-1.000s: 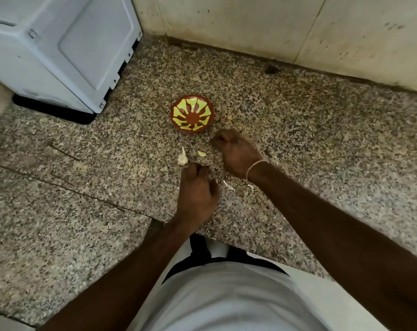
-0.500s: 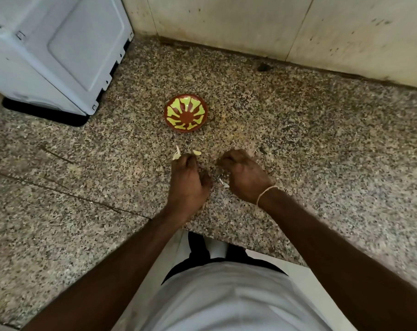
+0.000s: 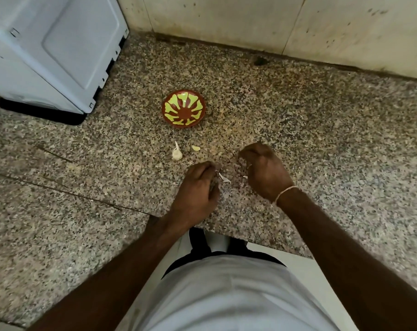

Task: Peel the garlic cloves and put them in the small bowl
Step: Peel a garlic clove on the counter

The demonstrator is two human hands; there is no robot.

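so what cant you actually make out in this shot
- Head view: what the left hand holds; its curled fingers hide all but a papery white scrap at its edge.
- Head view: whether the right hand holds anything; the back of the hand faces the camera.
- Head view: the white appliance is cut off by the top and left edges.
- Head view: whether the small piece near the unpeeled clove is peeled garlic or skin; too small.
- The small bowl shows no cloves.
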